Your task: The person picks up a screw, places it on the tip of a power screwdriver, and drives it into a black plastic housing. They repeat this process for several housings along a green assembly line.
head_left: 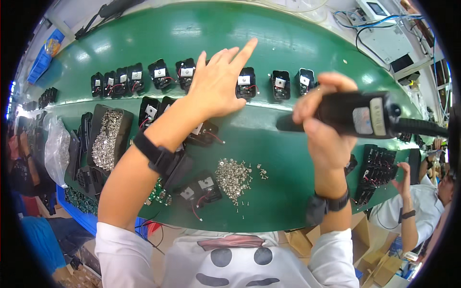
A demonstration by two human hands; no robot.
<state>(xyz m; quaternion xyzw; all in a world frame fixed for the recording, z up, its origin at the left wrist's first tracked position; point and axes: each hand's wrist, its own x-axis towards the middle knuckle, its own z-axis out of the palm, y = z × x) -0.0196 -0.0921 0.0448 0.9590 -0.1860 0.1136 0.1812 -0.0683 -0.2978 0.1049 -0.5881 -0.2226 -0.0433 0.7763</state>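
My right hand (331, 139) grips a black electric screwdriver (338, 113) with a cable at its rear. It is held above the table with its tip pointing left. My left hand (216, 89) is open, fingers spread, over a row of small black housings. Beside its thumb stands a black housing (246, 81) with a silver plate and thin wires inside; I cannot tell whether they touch. Another housing (186, 74) is partly hidden by my left fingers. To the right are two similar housings (280, 85). A pile of small silver screws (232, 178) lies in front of me.
A black bin (126, 127) full of screws stands left, by a clear plastic bag (57, 149). Black housings (200, 190) and a green circuit board (159, 194) lie near the front edge. At right, a co-worker's hand (404, 180) is near grouped black parts (377, 168).
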